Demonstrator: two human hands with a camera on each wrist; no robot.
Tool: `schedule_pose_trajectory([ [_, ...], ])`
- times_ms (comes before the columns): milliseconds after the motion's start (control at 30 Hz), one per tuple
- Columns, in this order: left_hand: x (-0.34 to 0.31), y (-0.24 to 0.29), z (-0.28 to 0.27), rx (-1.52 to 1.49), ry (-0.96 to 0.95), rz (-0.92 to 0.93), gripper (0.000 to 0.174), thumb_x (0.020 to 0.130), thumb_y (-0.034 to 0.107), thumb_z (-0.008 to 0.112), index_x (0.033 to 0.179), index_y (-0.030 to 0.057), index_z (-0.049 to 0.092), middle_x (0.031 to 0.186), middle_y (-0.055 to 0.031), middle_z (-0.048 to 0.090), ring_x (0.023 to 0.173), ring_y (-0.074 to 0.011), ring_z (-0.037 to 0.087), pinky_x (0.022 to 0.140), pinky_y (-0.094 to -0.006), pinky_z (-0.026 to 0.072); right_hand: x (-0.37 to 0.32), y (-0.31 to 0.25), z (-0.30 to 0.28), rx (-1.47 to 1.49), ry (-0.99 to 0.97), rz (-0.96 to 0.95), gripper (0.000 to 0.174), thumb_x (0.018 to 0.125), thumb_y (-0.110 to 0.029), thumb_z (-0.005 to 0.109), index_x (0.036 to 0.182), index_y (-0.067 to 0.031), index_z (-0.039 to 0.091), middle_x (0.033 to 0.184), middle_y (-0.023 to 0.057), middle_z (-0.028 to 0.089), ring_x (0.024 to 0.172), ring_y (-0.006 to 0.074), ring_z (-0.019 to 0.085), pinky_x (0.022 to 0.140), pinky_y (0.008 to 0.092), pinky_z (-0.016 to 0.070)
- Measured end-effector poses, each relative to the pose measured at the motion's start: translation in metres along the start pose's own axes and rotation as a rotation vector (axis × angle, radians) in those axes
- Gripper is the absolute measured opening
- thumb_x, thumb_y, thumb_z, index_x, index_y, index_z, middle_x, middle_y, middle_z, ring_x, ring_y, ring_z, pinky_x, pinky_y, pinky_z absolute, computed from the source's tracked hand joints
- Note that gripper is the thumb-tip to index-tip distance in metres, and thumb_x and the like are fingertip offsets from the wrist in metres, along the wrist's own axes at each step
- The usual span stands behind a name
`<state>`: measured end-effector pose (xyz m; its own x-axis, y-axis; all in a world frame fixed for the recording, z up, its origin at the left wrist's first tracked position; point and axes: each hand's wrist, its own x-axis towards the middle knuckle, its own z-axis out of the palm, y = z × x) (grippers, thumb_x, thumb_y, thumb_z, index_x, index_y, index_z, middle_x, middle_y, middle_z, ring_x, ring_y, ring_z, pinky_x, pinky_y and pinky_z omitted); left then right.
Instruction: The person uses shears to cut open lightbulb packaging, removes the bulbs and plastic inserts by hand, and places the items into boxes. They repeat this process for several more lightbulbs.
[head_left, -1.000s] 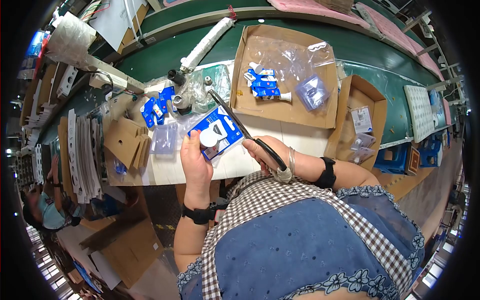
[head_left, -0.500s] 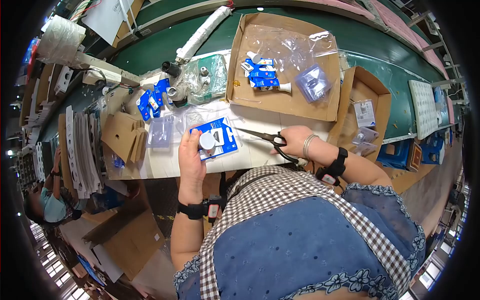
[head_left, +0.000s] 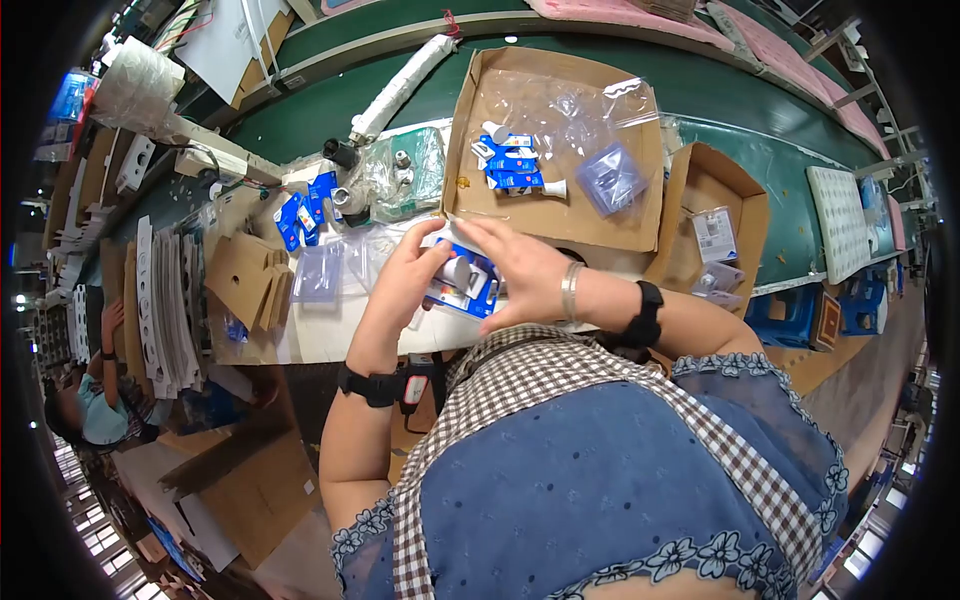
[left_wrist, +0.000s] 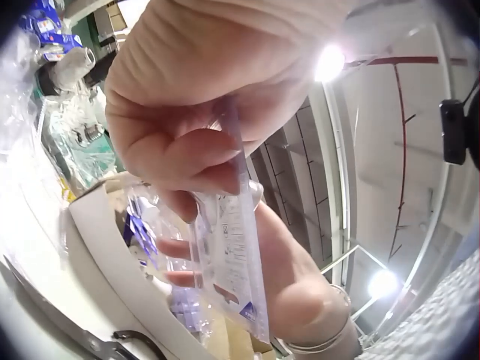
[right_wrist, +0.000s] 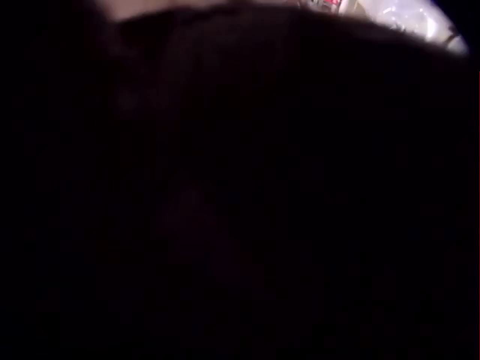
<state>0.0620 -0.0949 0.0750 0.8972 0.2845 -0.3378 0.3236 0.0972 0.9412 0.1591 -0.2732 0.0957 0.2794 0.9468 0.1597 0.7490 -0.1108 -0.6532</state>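
A clear plastic blister pack with a blue card (head_left: 487, 298) and a white round-headed item (head_left: 457, 273) inside is held up in front of the body. My left hand (head_left: 405, 275) pinches its left side, thumb on the front. At the right side, my right hand (head_left: 532, 277) holds the pack, its fingers reaching behind it in the left wrist view. That view shows the pack (left_wrist: 229, 255) edge-on between both hands. Scissors (left_wrist: 94, 341) lie on the white tabletop below, mostly hidden by the right hand in the head view. The right wrist view is almost wholly dark.
Behind the hands stands a cardboard tray (head_left: 600, 235) with blue-carded packs (head_left: 510, 165) and clear plastic shells (head_left: 610, 180). A smaller box (head_left: 690, 190) adjoins it. Clear shells (head_left: 318, 275), more blue packs (head_left: 305, 212) and cardboard pieces (head_left: 245, 280) lie at the left.
The right hand has put the scissors down and moved left onto the pack. Earlier it held them beside the pack. The left hand has kept hold, its fingers now higher along the pack.
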Motion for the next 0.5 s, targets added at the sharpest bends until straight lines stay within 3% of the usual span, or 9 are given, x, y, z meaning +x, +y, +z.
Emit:
schedule_pose_trajectory([
  [67,0.007,0.003,0.008,0.019,-0.056,0.143,0.041,0.088,0.021,0.053,0.124,0.0034,0.042,0.093,-0.0106,0.058,0.076,-0.0109,0.055,0.063,-0.0209,0.0439,0.004,0.001,0.008,0.009,-0.056,0.091,0.109,0.054,-0.042,0.079,0.135,0.0013,0.021,0.123,0.0248,0.041,0.113,0.0362,0.044,0.096,0.0369,0.0366],
  [100,0.002,0.017,0.012,-0.06,-0.076,0.026,0.046,0.088,0.02,0.053,0.127,0.0036,0.037,0.098,-0.0121,0.057,0.077,-0.0122,0.056,0.059,-0.0212,0.0458,0.005,0.004,0.011,0.022,-0.115,0.182,0.109,0.055,-0.042,0.079,0.135,0.0019,0.019,0.122,0.0254,0.041,0.113,0.036,0.044,0.096,0.0369,0.0364],
  [200,-0.008,0.03,0.012,-0.277,-0.119,-0.012,0.05,0.086,0.018,0.055,0.13,0.0037,0.034,0.102,-0.0131,0.055,0.078,-0.0136,0.057,0.059,-0.0221,0.0483,0.004,0.015,0.009,0.123,-0.016,0.23,0.111,0.054,-0.044,0.078,0.134,0.0047,0.018,0.122,0.0273,0.043,0.109,0.0361,0.048,0.094,0.0361,0.0386],
  [233,-0.008,0.025,0.012,-0.333,-0.153,0.053,0.054,0.084,0.014,0.058,0.131,0.0037,0.033,0.104,-0.0123,0.054,0.082,-0.0144,0.057,0.064,-0.0241,0.0499,0.004,0.018,0.006,0.268,-0.041,0.323,0.111,0.054,-0.044,0.077,0.134,0.0051,0.018,0.122,0.0272,0.044,0.11,0.0351,0.048,0.094,0.0344,0.0389],
  [367,-0.011,0.01,0.018,-0.394,-0.149,0.065,0.062,0.078,0.007,0.063,0.132,0.0045,0.032,0.106,-0.0106,0.053,0.088,-0.0142,0.056,0.069,-0.0264,0.0501,0.001,0.019,0.005,0.465,-0.1,0.394,0.111,0.055,-0.046,0.077,0.134,0.0047,0.018,0.122,0.0269,0.044,0.111,0.0343,0.048,0.094,0.0339,0.0391],
  [500,-0.015,0.002,0.017,-0.342,-0.171,0.027,0.063,0.078,0.007,0.062,0.132,0.0049,0.032,0.106,-0.0096,0.053,0.087,-0.0138,0.056,0.068,-0.0249,0.0496,-0.003,0.016,0.004,0.035,-0.058,0.171,0.098,0.055,-0.022,0.074,0.135,0.0002,0.021,0.121,0.0218,0.042,0.108,0.0351,0.045,0.094,0.039,0.037],
])
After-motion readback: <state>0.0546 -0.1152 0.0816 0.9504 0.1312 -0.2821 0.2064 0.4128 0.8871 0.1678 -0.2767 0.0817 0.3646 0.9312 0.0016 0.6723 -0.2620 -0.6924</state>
